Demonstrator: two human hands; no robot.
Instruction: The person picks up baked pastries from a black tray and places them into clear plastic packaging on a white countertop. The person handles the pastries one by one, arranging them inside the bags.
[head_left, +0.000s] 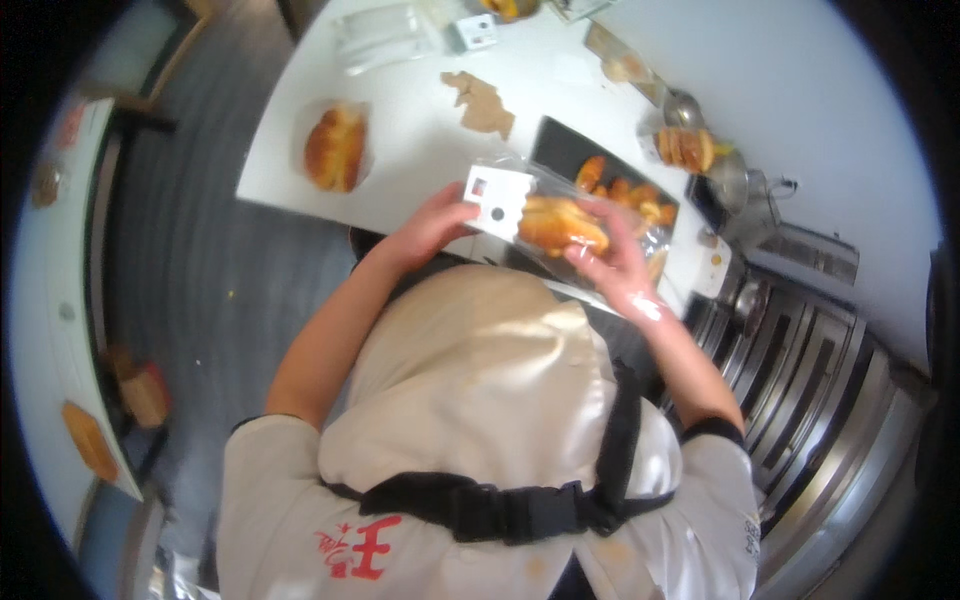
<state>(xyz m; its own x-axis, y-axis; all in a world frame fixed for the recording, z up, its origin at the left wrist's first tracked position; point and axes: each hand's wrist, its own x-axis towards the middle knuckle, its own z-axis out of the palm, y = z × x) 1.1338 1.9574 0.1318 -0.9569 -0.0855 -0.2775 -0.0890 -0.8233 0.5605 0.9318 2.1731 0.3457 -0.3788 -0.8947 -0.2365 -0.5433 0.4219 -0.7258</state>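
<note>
Between my two hands a clear plastic bag (551, 184) holds a golden bread loaf (564, 225). A white printed label card (496, 204) with a scalloped edge covers the bag's left end. My left hand (439, 225) pinches this card at its outer edge, thumb on top. My right hand (611, 255) grips the bag around the right end of the loaf, thumb and fingers on opposite sides. Right behind it, partly hidden by the hand and the bag, a black tray (559, 142) carries several small browned breads (619, 191).
On the white table (405, 165), another loaf (336, 148) lies on the left and torn brown paper (480, 103) farther back. Clear bags (379, 36) lie at the far edge. Sliced bread (684, 148) and metal bowls (682, 111) line the right wall. Metal racks (795, 375) stand to the right.
</note>
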